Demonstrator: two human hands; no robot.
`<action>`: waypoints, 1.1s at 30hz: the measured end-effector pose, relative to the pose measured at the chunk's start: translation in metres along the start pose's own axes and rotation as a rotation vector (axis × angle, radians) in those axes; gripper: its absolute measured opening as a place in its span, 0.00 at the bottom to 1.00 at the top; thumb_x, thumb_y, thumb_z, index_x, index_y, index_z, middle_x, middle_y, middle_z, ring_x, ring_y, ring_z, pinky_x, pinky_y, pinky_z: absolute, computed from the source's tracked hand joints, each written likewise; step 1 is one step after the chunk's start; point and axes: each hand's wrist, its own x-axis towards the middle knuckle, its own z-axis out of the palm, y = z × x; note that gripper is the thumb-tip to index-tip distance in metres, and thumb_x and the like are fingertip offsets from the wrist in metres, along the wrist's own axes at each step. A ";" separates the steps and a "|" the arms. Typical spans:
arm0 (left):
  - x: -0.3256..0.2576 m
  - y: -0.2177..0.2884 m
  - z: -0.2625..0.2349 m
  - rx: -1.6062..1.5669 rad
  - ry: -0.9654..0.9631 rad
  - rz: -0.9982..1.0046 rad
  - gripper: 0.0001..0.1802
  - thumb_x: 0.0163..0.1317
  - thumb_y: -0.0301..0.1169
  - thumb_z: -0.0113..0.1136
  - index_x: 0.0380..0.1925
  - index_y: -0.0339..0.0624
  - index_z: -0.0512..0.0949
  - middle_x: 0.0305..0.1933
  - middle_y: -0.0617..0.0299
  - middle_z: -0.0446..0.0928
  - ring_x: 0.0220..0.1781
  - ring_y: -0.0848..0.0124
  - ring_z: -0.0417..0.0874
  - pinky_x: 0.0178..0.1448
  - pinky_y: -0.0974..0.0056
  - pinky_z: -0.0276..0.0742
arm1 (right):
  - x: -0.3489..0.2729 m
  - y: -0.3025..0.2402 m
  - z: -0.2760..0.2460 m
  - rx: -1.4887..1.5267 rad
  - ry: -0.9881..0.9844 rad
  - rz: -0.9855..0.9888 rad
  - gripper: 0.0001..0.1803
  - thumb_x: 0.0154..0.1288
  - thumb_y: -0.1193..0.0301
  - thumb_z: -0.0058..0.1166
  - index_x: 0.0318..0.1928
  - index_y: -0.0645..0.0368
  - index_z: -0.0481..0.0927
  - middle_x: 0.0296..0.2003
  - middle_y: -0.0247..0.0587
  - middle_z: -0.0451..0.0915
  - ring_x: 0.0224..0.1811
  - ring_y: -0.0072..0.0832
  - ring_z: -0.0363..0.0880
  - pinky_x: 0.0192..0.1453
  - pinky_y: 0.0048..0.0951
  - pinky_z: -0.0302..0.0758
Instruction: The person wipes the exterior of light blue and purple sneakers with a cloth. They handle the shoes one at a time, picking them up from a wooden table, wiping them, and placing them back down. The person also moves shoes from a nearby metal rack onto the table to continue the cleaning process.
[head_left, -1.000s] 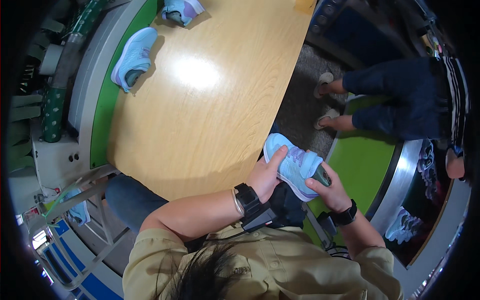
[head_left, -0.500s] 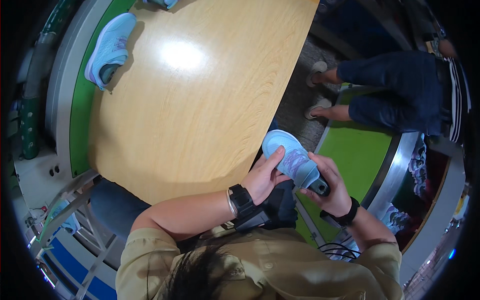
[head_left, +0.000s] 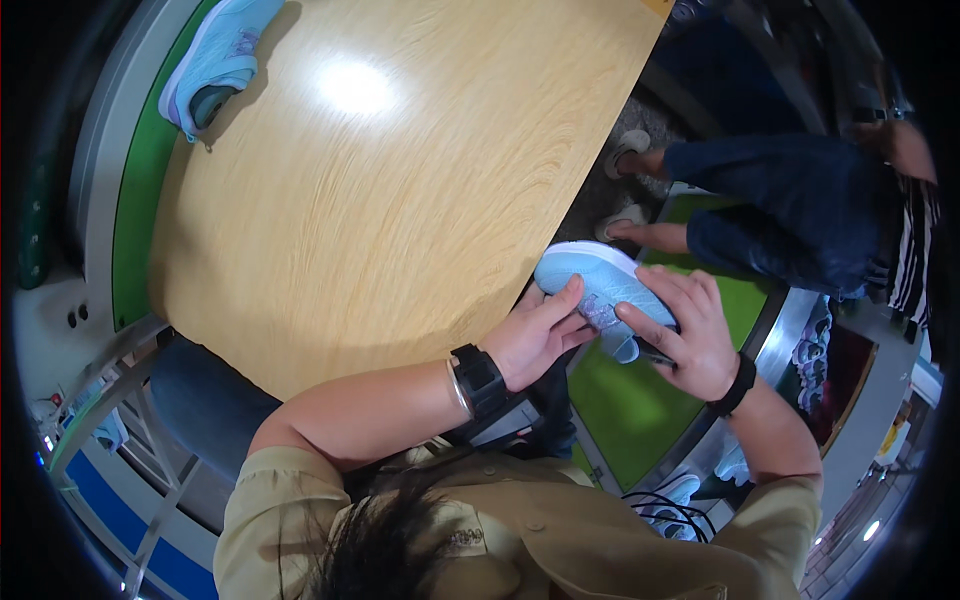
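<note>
Over the table's right edge I hold a light blue sneaker point(head_left: 606, 268) with lilac laces and a white sole. It is tipped on its side, its sole edge showing along the far side. My left hand point(head_left: 538, 338) grips it near the toe, thumb on the upper and fingers beneath. Around the heel end, my right hand point(head_left: 694, 335) is closed, its index finger by the laces. The dark part at the shoe's opening is mostly hidden by that hand.
A matching sneaker point(head_left: 222, 62) rests at the far left of the wooden table point(head_left: 360, 240), by a green strip point(head_left: 140, 230). To my right lies a green surface point(head_left: 640, 420) with a metal edge. Beyond it, a person in dark shorts point(head_left: 790, 205) stands.
The sneaker has rolled onto its side, bringing its white sole edge into view. My right hand has shifted from the opening to around the heel and side. The view has moved slightly.
</note>
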 end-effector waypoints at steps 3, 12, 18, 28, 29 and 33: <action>0.004 0.001 0.001 -0.029 0.004 0.020 0.27 0.74 0.51 0.51 0.67 0.52 0.64 0.66 0.63 0.71 0.69 0.66 0.71 0.72 0.51 0.67 | 0.014 0.002 -0.021 -0.128 -0.073 -0.084 0.39 0.49 0.73 0.63 0.66 0.37 0.74 0.64 0.47 0.72 0.63 0.42 0.72 0.58 0.48 0.66; 0.020 -0.003 -0.021 0.038 0.006 0.043 0.24 0.73 0.47 0.56 0.64 0.54 0.67 0.64 0.62 0.72 0.65 0.65 0.74 0.72 0.48 0.68 | -0.001 0.003 0.003 -0.216 0.031 -0.142 0.41 0.49 0.75 0.63 0.67 0.38 0.72 0.66 0.48 0.70 0.65 0.44 0.71 0.63 0.50 0.65; -0.067 0.020 0.010 0.570 -0.050 0.090 0.38 0.72 0.37 0.60 0.74 0.55 0.50 0.72 0.61 0.63 0.72 0.67 0.66 0.74 0.43 0.58 | -0.035 -0.017 0.037 -0.250 0.316 -0.206 0.40 0.47 0.77 0.63 0.64 0.36 0.74 0.67 0.48 0.69 0.65 0.46 0.72 0.67 0.54 0.65; -0.190 0.101 -0.028 1.085 0.113 0.640 0.46 0.60 0.24 0.72 0.72 0.37 0.53 0.66 0.52 0.67 0.59 0.68 0.78 0.57 0.63 0.80 | 0.086 -0.093 0.017 1.241 0.129 0.093 0.36 0.60 0.70 0.70 0.68 0.61 0.70 0.59 0.38 0.76 0.62 0.25 0.73 0.68 0.30 0.68; -0.191 0.110 -0.036 1.042 0.134 0.645 0.45 0.59 0.25 0.72 0.71 0.35 0.55 0.64 0.52 0.70 0.57 0.68 0.79 0.57 0.64 0.80 | 0.101 -0.083 0.031 1.191 0.181 0.193 0.34 0.62 0.69 0.69 0.67 0.62 0.71 0.58 0.37 0.77 0.59 0.25 0.74 0.67 0.30 0.69; -0.193 0.115 -0.069 1.090 0.293 0.577 0.39 0.60 0.28 0.73 0.67 0.32 0.62 0.54 0.56 0.78 0.52 0.71 0.80 0.55 0.65 0.79 | 0.134 -0.086 0.043 0.770 0.308 0.088 0.35 0.62 0.64 0.68 0.67 0.60 0.70 0.59 0.44 0.71 0.63 0.34 0.70 0.69 0.33 0.67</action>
